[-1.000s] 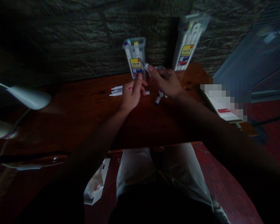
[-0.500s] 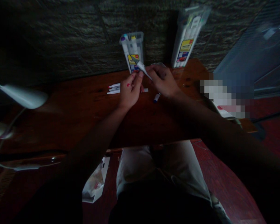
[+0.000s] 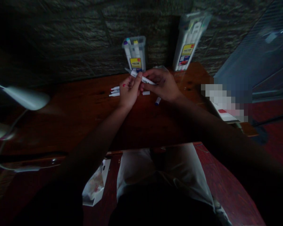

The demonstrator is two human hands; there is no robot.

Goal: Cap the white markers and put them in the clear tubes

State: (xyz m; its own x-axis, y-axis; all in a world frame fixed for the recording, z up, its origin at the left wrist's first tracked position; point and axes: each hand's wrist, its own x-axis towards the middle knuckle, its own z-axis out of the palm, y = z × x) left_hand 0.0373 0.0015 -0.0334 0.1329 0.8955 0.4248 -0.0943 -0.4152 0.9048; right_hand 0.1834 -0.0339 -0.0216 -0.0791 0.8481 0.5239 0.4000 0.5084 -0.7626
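A white marker (image 3: 148, 81) with a grey tapered end lies slanted between my two hands, above the wooden table. My left hand (image 3: 129, 91) pinches its grey-ended half with thumb and fingers; a red smudge shows on this hand. Toward the marker's other end, my right hand (image 3: 166, 84) is closed around it. On the table below the right hand lies a small cap with a dark blue end (image 3: 158, 101). A short white piece (image 3: 146, 93) rests between the hands. Several white markers (image 3: 114, 91) lie left of my left hand.
Against the stone wall stand a clear marker case (image 3: 141, 51) and a taller case full of markers (image 3: 186, 47). A white lamp (image 3: 27, 97) is at the left, and a white pad (image 3: 226, 115) lies by the table's right edge.
The marker has turned from steep to flatter, its grey end swinging left and down. My right hand's fingers have shifted along it, and both hands have stayed close together.
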